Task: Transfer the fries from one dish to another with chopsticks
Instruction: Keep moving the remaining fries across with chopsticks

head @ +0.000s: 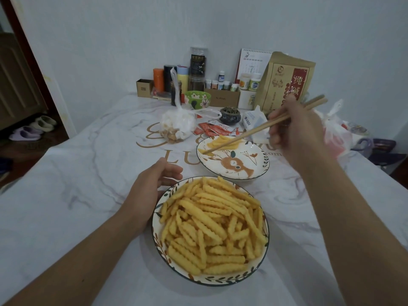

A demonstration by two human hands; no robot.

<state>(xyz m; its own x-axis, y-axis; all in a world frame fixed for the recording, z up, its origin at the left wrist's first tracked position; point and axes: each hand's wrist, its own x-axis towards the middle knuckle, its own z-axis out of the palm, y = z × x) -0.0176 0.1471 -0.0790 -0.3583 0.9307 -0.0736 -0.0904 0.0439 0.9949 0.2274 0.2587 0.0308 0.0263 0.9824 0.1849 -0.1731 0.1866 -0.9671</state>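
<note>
My right hand (pixel 295 129) has its fingers curled around two wooden chopsticks (pixel 262 125), holding them near their upper ends. The sticks slant down and to the left from my fingers, and their tips lie close together over the far left part of the deer plate (pixel 258 166), at the small pile of fries (pixel 223 142) lying there; I cannot tell whether the tips pinch one. That pile is only a few fries, too overlapped to count exactly. The plate, one of two dishes, sits just below and left of my right fingers and carries a painted deer face.

My left hand (pixel 154 184) holds nothing. Its fingers are loosely spread and relaxed, with the thumb side up, resting against the far left rim of the leaf-rimmed plate (pixel 220 280). This second dish lies right beside my left fingers, nearer to me than the deer plate, and it is heaped with crinkle-cut fries (pixel 212 219), far too many to count.

Both dishes stand apart on the marble-patterned table (pixel 77 206). Beyond my left fingers lies one knotted plastic bag (pixel 176 124) with some food in it, and next to it several red sauce packets (pixel 212 129). Past my right fingers stands one brown paper bag (pixel 284 82) with red print. One green bowl (pixel 197 97) sits further back among bottles and jars.
</note>
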